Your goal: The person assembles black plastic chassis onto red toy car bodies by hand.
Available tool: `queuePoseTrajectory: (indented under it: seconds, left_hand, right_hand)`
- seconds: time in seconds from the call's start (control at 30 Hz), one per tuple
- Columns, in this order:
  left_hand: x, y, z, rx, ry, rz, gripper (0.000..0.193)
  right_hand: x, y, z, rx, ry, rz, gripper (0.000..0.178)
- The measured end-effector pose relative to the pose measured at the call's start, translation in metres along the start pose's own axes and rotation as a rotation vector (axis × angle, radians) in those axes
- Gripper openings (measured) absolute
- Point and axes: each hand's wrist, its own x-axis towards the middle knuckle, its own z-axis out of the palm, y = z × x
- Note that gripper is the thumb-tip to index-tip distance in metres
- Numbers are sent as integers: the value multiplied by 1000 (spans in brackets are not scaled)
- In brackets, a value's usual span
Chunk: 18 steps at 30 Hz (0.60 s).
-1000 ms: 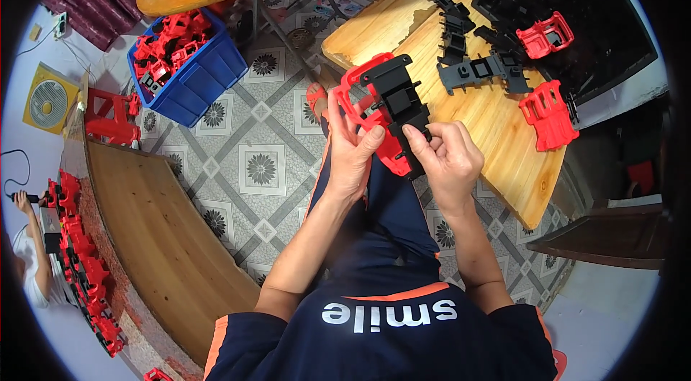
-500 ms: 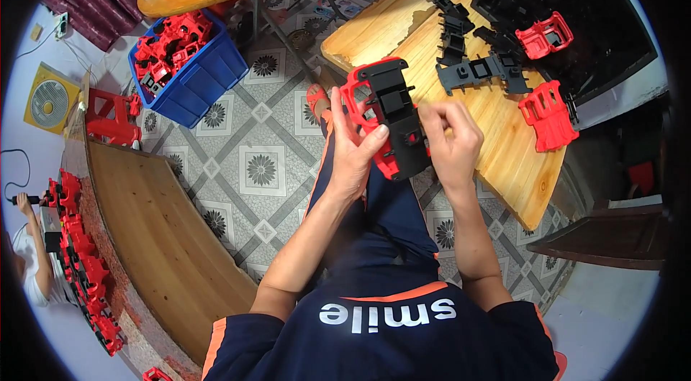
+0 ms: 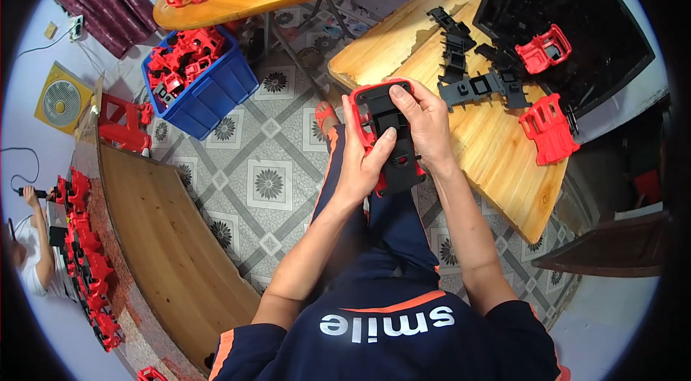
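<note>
Here, 1 red-and-black housing (image 3: pixel 403 141) is grasped between left hand (image 3: pixel 361 169) and right hand (image 3: pixel 432 130); black parts (image 3: pixel 481 85) are seen on wooden tabletop (image 3: pixel 497 165), to the right.

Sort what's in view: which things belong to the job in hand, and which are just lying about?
Job in hand, probably:
held red-and-black plastic frame
black plastic parts on the wooden table
red plastic frames in the blue crate

Just lying about, apparently:
yellow box fan
purple curtain
</note>
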Motion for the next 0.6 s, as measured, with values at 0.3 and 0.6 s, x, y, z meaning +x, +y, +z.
queuePoseTrajectory:
  seconds: [0.3, 0.6]
  left_hand:
    - [-13, 41, -27, -170, 218, 207, 96]
    - [-89, 115, -118, 515, 1035, 630, 100]
  right_hand:
    - [-32, 26, 24, 26, -286, 25, 72]
    - [-23, 34, 121, 244, -730, -58, 104]
